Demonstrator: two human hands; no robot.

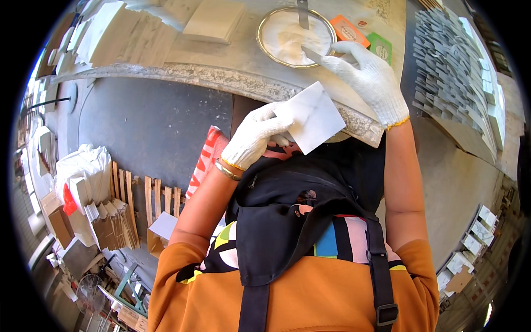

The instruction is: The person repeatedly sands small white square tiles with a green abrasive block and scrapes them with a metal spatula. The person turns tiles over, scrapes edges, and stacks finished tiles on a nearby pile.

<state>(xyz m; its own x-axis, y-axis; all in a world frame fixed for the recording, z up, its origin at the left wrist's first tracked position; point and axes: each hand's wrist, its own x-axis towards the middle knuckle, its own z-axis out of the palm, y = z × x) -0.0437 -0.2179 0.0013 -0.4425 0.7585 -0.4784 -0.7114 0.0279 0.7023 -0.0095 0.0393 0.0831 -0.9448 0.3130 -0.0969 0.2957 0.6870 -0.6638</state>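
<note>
My left hand [260, 133], in a white knit glove, grips a square white tile [316, 119] with faint grey veining by its left edge, over my lap just in front of the table. My right hand [368, 77], gloved alike, pinches a small grey metal blade [313, 55] at the right rim of a round bowl [260, 41]. The blade's tip reaches over the white paste or powder [285, 39] in the bowl; its other end is hidden by my fingers. A second flat metal blade [303, 15] leans into the bowl from the far side.
An orange box [350, 31] and a green box [380, 48] lie right of the bowl. White slabs [214, 21] and stacked tiles [119, 36] stand at the table's left. Many grey strips [451, 66] cover a surface at right. The table's rough edge [249, 79] runs before me.
</note>
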